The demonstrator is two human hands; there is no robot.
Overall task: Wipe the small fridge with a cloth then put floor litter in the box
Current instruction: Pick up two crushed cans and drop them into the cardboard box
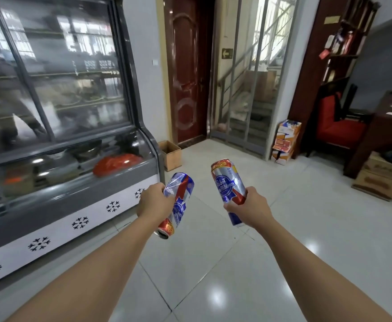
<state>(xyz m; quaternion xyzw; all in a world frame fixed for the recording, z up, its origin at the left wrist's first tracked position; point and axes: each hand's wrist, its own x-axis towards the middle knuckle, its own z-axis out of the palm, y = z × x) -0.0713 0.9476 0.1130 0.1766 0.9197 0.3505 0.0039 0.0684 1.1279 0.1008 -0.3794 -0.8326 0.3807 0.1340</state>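
The person's left hand [154, 202] is closed around a dented beer can [176, 205], held tilted with its top end pointing down toward the floor. The right hand [248, 209] grips a second beer can [230, 190] by its lower half, top end up, leaning slightly left. Both cans are held in the air above the tiled floor [213, 275], just right of the glass-fronted fridge [74, 182]. An open cardboard box [170, 155] stands on the floor touching or just beside the fridge's far corner, beyond both cans and in front of the dark red door [185, 70].
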